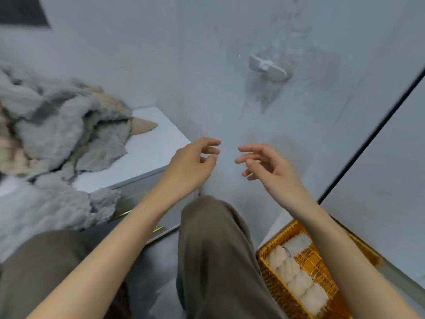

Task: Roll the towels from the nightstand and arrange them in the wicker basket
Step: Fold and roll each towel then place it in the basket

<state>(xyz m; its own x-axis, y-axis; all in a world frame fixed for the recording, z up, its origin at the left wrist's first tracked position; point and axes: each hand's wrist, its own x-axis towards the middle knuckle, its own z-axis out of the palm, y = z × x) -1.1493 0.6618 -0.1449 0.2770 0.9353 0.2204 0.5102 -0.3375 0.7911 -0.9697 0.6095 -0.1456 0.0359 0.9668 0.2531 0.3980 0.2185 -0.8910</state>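
Wicker basket (pixel 271 282) with pale rolled towels (pixel 296 279) inside.

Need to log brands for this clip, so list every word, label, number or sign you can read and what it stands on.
None: no readable text anywhere in this view.
Towel pile on the nightstand: no tag or print shows.
Wicker basket and the rolled towels in it: no label shows.
White wall fitting: blurred, no marking can be made out.

A white fixture (pixel 268 68) sits on the pale grey wall (pixel 161 54).
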